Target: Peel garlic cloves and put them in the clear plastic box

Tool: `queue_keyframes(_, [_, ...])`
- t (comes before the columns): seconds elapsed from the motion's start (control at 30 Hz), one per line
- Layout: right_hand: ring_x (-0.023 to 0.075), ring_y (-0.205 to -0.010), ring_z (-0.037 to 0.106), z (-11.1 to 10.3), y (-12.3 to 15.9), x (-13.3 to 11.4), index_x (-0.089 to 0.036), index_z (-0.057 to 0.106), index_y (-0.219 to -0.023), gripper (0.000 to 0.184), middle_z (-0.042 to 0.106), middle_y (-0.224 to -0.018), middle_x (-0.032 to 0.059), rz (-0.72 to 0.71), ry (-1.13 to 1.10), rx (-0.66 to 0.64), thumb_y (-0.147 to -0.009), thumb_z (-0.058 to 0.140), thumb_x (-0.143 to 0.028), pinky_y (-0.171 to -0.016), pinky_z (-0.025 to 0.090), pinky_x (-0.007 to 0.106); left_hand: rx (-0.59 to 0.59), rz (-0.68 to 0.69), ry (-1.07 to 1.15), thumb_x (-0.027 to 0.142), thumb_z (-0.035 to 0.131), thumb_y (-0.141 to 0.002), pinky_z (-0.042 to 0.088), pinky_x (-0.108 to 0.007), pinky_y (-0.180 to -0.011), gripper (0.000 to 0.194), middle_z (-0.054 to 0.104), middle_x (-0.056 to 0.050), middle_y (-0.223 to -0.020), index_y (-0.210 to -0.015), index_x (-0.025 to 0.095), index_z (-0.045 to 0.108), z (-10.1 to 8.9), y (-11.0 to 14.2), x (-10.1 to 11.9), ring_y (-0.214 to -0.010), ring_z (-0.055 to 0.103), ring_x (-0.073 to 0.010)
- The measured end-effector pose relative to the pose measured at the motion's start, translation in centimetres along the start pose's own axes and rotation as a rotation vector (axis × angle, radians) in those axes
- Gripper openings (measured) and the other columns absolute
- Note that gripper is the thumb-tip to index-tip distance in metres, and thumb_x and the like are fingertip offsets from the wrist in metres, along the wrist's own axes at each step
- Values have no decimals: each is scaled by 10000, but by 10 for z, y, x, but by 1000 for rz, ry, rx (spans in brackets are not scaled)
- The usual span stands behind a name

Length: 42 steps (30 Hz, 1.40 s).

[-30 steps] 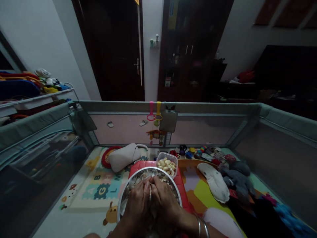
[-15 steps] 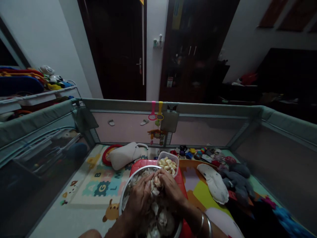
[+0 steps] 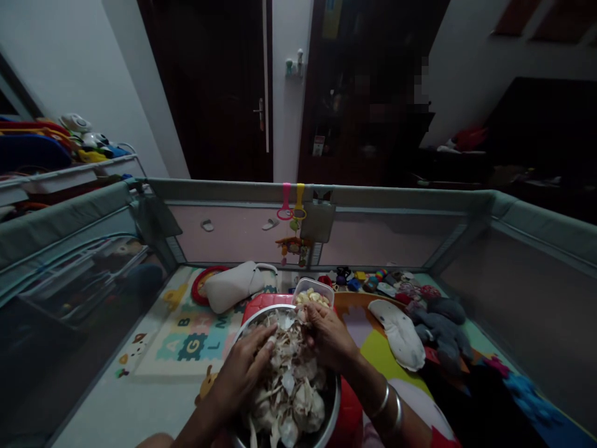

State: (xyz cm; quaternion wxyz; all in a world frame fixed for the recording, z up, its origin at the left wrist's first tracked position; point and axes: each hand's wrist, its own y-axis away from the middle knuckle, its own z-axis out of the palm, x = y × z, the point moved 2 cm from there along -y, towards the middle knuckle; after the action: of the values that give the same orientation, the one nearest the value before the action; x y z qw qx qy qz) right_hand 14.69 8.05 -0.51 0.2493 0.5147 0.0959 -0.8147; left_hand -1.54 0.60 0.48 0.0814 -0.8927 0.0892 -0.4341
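Left hand (image 3: 245,362) curves open over the bowl's (image 3: 333,404) left edge; right hand (image 3: 329,339) pinches garlic (image 3: 303,313). Mat (image 3: 172,373) reads B, G, L.

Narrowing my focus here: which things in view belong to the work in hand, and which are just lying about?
In use:
metal bowl
garlic
clear tub
pale cloves

Lying about:
grey soft toy
long white cushion
slippers
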Motion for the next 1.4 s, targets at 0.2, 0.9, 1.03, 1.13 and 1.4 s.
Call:
queue_keyframes(0.2, [56,-377,420,3,6,2,-183,561,-827,319,513,-570,-37,63,37,-41,-709,619,-474,-335,289,156,-29,61,-93,240,499,-809,492,-345,-822,277,671,-71,-1012,-1057,223,622,6,3,4,-933,613,-213])
queue_keyframes(0.9, [115,-516,596,16,20,12,-147,575,-741,293,621,-662,-23,84,35,-108,-574,766,-294,-474,453,215,125,81,114,139,486,-776,485,-245,-642,189,708,-35,-759,-769,187,669,2,-6,15,-714,646,-174])
queue_keyframes(1.03, [111,-489,593,16,19,8,-135,611,-749,279,623,-645,-18,112,43,-165,-598,750,-325,-462,457,217,83,-5,106,177,489,-772,466,-242,-605,184,691,-31,-692,-688,171,652,1,-8,16,-667,627,-172])
queue_keyframes(1.13, [102,-471,586,15,18,7,-125,620,-747,299,623,-639,-15,138,30,-221,-607,740,-361,-451,450,210,78,-3,49,162,464,-766,456,-246,-594,190,676,-28,-677,-671,169,629,4,-9,16,-653,615,-171])
queue_keyframes(1.4, [98,-446,590,5,16,-1,-132,576,-844,374,646,-660,-1,69,6,-117,-600,752,-354,-423,444,190,144,25,-254,148,461,-777,449,-303,-658,163,646,-56,-722,-717,173,610,3,-10,1,-709,596,-201])
